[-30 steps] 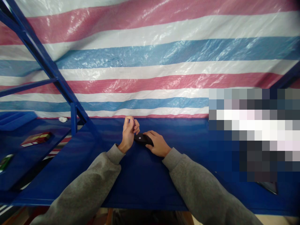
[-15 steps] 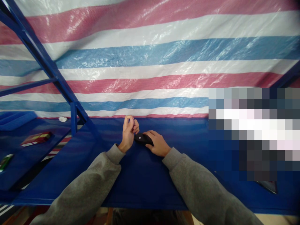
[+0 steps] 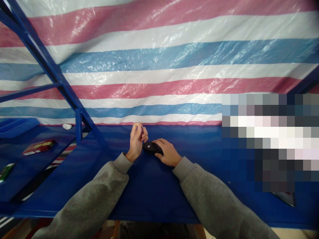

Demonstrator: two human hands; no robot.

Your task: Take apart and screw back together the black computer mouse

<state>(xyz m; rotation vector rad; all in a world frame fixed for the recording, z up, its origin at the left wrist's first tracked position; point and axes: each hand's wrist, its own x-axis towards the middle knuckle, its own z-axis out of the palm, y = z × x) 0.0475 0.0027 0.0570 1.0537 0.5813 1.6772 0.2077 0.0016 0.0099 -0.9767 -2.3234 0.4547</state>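
Observation:
My right hand (image 3: 169,153) is closed around a black, rounded, elongated object (image 3: 149,146) with a small pale round mark on its top. The object lies low over the blue table, its left end close to my left wrist. My left hand (image 3: 136,141) is raised just left of it, with thumb and fingers curled together. Something small and purplish may show between those fingers, but I cannot make out what it is. Grey sleeves cover both arms.
A blue metal frame (image 3: 78,126) rises left of my hands. Beyond it are a blue tray (image 3: 18,131), a red box (image 3: 39,147), a green item (image 3: 7,172) and a crumpled white scrap (image 3: 67,126). Striped plastic sheeting (image 3: 159,56) hangs behind the table (image 3: 154,196). Pixelation hides the right side.
Both hands and the black object keep their places. The fingers of my left hand shift very slightly.

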